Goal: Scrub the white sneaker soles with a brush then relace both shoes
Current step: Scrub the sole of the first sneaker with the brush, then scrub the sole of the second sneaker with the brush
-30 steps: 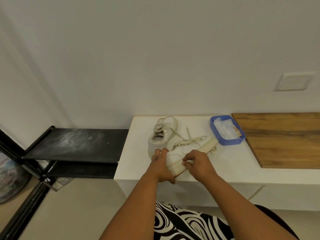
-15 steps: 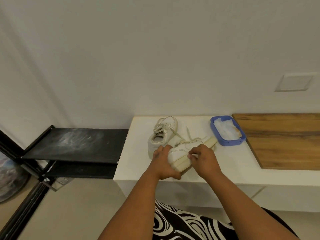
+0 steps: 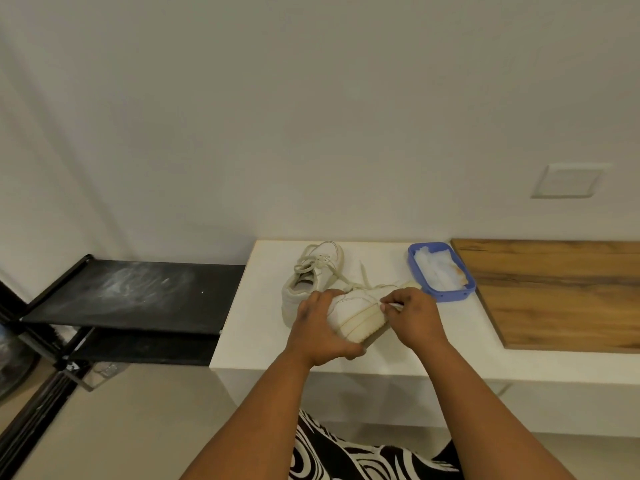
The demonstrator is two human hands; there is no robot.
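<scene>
The tipped sneaker point(image 3: 353, 311) could roll off the white bench point(image 3: 242, 327) edge if the left hand point(image 3: 320, 332) slackens under scrubbing pressure; that hand's fingers wrap its heel, the sole facing the right hand point(image 3: 412, 318), whose fingertips pinch a thin white brush handle point(image 3: 393, 305) (bristles hidden) against the sole's rim; the second sneaker point(image 3: 308, 282) stands behind.

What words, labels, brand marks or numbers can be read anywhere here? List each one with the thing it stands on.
None can be read.
Held sneaker: no legible brand or number on its side or sole edge.
Second sneaker: no legible marking.
Blue tray: no label in view.
Wall plate: blank.
Black shelf: pale smears only, no writing.
</scene>
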